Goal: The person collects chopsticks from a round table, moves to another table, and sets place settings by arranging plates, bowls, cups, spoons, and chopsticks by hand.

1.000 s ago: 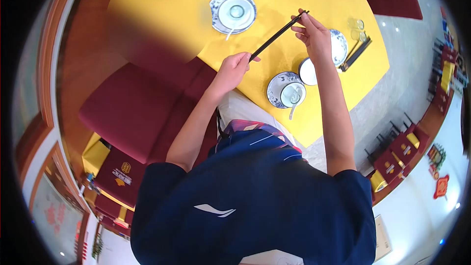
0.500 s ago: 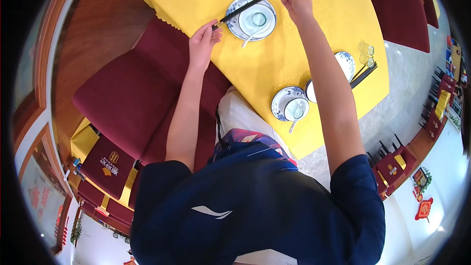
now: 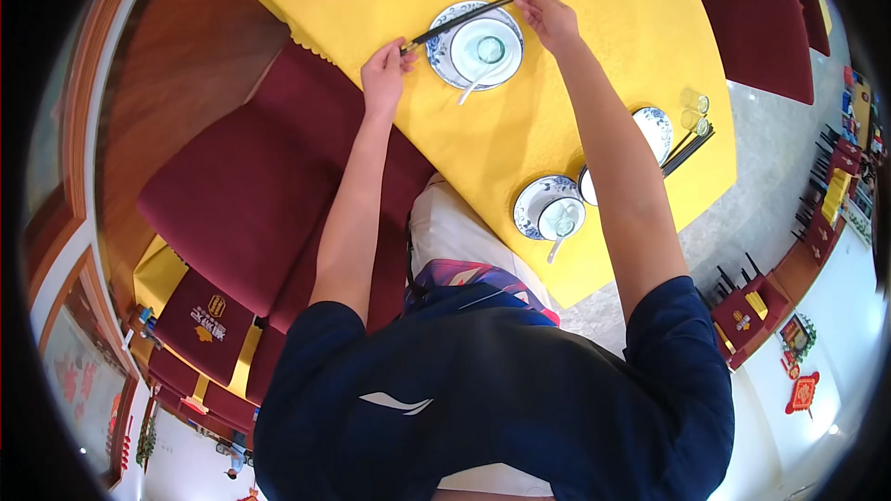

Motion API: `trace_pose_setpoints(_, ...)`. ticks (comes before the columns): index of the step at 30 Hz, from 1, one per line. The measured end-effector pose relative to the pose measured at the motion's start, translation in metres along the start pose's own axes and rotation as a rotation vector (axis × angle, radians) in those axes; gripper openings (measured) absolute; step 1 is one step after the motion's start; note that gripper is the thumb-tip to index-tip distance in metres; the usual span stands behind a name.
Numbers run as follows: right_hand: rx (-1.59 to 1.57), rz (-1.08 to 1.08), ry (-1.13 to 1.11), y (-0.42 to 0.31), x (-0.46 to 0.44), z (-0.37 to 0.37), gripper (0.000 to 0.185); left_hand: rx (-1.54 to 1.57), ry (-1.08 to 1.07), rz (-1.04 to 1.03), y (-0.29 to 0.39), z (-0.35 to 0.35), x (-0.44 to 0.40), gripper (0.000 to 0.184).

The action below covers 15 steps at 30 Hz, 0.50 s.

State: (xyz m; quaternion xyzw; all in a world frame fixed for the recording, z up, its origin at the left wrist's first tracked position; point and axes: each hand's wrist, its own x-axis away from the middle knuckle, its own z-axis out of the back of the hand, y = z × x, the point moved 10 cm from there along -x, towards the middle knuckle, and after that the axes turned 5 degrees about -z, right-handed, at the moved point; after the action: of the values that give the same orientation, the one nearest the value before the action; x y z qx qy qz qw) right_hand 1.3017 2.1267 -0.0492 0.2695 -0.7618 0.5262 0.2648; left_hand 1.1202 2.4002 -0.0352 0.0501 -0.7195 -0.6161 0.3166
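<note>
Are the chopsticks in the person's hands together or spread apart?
Together: the black chopsticks run closely side by side from the left hand to the right hand.

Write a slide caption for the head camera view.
Left hand and right hand hold black chopsticks above a yellow-covered table.

No word can be read with certainty. The navy shirt [image 3: 492, 371] bears a white swoosh-like logo [image 3: 396, 403]. A maroon chair back [image 3: 190, 301] at lower left carries a gold emblem [image 3: 216, 305] above a row of white characters [image 3: 211, 325], too small to make out. Red markings [image 3: 79, 385] on the glass panel [image 3: 74, 343] are blurred.
</note>
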Motion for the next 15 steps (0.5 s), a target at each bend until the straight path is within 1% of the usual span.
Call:
trace_pose_setpoints(2,0.032,-0.032,-0.012,0.007,0.001,0.001,0.022,0.022,-0.008,0.004,-0.005,0.001,0.000,0.029)
trace_pose_setpoints(5,0.059,-0.024,-0.001,0.009,0.003,0.002,0.023,0.032,-0.034,0.015,-0.004,-0.001,0.001,0.029)
trace_pose_setpoints(10,0.079,-0.061,0.015,0.007,0.006,0.011,0.032,0.065,-0.077,0.026,-0.009,-0.003,-0.005,0.029)
trace_pose_setpoints(12,0.078,-0.029,0.064,0.002,0.012,0.025,0.034,0.070,-0.063,0.011,-0.007,0.003,-0.002,0.030)
trace_pose_setpoints(13,0.079,0.000,0.110,-0.004,0.018,0.037,0.035,0.016,-0.065,0.000,-0.006,0.007,-0.002,0.031)
trace_pose_setpoints(14,0.119,0.069,0.112,-0.011,0.026,0.048,0.038,-0.008,-0.015,0.030,-0.007,0.014,0.001,0.031)
trace_pose_setpoints(15,0.158,0.097,0.134,-0.019,0.043,0.057,0.037,-0.035,-0.001,0.027,-0.003,0.018,0.004,0.031)
